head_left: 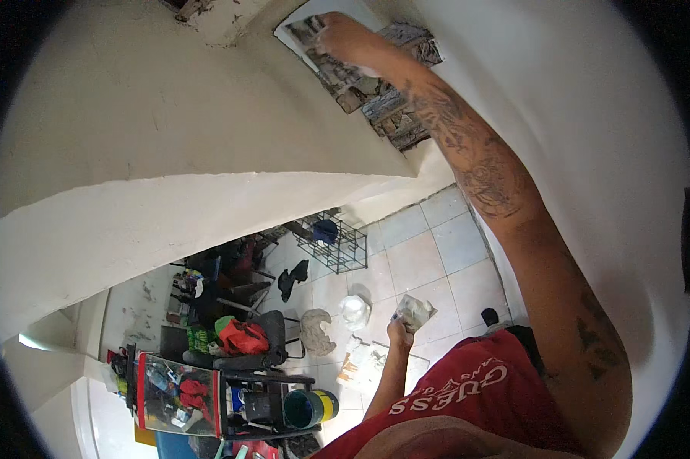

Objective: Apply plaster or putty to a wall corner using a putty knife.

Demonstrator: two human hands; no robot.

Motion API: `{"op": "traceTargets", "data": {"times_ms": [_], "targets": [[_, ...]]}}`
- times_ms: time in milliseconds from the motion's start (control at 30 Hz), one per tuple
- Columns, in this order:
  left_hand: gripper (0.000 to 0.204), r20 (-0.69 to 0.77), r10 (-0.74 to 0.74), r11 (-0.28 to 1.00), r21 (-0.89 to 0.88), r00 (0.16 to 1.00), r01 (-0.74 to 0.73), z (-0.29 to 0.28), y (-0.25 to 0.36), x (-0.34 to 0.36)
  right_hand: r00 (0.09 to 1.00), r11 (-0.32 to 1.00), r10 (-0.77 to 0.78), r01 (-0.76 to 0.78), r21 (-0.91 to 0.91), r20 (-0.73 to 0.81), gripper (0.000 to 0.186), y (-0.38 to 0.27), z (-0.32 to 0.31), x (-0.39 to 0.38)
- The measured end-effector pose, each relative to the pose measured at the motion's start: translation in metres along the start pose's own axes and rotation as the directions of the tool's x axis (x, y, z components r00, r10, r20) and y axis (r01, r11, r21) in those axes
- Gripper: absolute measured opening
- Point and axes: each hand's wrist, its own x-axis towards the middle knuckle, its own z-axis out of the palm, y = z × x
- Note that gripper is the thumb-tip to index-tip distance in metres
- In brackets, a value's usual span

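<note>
High on the wall, my right hand (342,40) is closed against a patch (347,88) of stone-like grey and brown pattern. Whatever its fingers hold is hidden. White material (295,34) shows along the patch's edge, and some white smears mark the heel of this hand. A second stone-patterned piece (398,115) lies beside the first, below my forearm. Lower down, close to my body, my left hand (401,334) grips a flat, squarish plate (416,312) with grey-white smears; its exact kind cannot be made out.
On the tiled floor (421,252) stand a white rounded bucket or bag (354,312), a smeared white board (362,361) and a wire rack (333,243). An office chair (268,329), a red-framed glass case (178,394) and a green bin (303,409) crowd the lower left.
</note>
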Motion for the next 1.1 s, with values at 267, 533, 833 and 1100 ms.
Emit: {"op": "traceTargets", "data": {"times_ms": [267,533,833,1100], "targets": [[0.027,-0.096,-0.012,0.999,-0.044,0.995,0.008,0.007,-0.003,-0.007,0.820,0.537,-0.521,0.529,-0.656,0.235,0.008,-0.004,0.031,0.028],[0.026,-0.091,-0.028,0.998,0.059,0.995,0.034,-0.006,-0.007,0.007,0.868,0.539,-0.307,0.497,-0.680,0.391,0.025,-0.039,0.026,0.001],[0.027,-0.029,-0.020,0.999,0.033,0.999,0.021,-0.015,-0.011,0.015,0.947,0.896,-0.303,0.320,-0.307,0.103,0.032,-0.071,0.013,-0.052],[0.014,0.029,-0.071,0.997,-0.021,0.997,0.072,0.023,0.014,-0.017,0.937,0.813,-0.271,0.345,0.470,-0.218,0.041,-0.014,-0.066,-0.217]]}}
